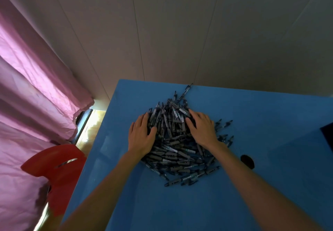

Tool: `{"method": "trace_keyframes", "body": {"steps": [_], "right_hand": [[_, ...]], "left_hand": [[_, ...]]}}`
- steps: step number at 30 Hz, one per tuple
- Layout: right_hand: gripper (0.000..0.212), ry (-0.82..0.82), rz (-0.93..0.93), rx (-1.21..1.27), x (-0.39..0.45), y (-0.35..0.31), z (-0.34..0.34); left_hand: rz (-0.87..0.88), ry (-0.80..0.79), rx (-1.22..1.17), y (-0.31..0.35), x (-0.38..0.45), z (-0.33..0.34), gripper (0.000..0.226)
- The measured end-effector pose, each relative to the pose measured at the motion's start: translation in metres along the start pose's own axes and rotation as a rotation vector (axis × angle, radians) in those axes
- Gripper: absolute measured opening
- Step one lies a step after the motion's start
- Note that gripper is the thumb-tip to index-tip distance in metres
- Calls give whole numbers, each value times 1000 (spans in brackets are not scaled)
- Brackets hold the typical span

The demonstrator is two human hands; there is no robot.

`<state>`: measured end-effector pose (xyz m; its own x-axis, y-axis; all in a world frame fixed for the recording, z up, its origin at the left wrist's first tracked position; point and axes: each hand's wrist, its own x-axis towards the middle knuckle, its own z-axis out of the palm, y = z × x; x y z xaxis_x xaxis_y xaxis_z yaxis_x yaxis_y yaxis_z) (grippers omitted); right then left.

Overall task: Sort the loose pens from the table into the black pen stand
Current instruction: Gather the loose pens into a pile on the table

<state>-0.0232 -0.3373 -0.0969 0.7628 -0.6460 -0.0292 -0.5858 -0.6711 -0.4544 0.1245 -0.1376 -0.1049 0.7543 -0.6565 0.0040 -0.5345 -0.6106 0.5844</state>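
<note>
Dark plastic pens [177, 140], grey-barrelled with printed labels, lie in one dense heap on the middle of the blue table [270, 122]. Barrels cross at all angles. A few strays sit at the fringe: one far pen [188, 88] near the table's back edge, several off the right side of the heap, several at the near edge.

Left hand [141, 135] lies flat against the left flank of the heap, fingers straight and spread, thumb touching the pens. Right hand [202, 128] lies on the heap's upper right, fingers extended over the barrels. Neither hand is closed on any pen; the two stand apart with the heap between them.

Handling, as a judgement: each pen looks light, stiff and smooth, likely to roll or slide on the glossy surface. The interlocked heap probably drags neighbours when one is pulled. Best hold is mid-barrel, gathering a small aligned bundle, or pinching a stray at the fringe.

Pen stand: not plainly in view. A dark corner [327, 133] at the right edge could be it; cannot tell. A round dark hole or disc [247, 161] sits on the table right of the heap.

Beyond the table: red chair [55, 169] at left, pink curtain [32, 86], pale panelled wall [180, 32].
</note>
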Motion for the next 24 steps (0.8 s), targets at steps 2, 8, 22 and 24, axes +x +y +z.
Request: {"method": "trace_keyframes", "body": {"steps": [2,8,22,24], "right_hand": [[56,-4,-21,20,3,4,-3],[51,37,-10,93,25,9,-14],[71,-210,-131,-244,143,10,-25],[76,-289,-180,-369,153,9,-28]], "left_hand": [[-7,21,14,1,2,-2,78],[-30,17,41,3,8,-4,83],[-8,2,60,-15,9,1,79],[7,2,59,-16,9,0,78]]}}
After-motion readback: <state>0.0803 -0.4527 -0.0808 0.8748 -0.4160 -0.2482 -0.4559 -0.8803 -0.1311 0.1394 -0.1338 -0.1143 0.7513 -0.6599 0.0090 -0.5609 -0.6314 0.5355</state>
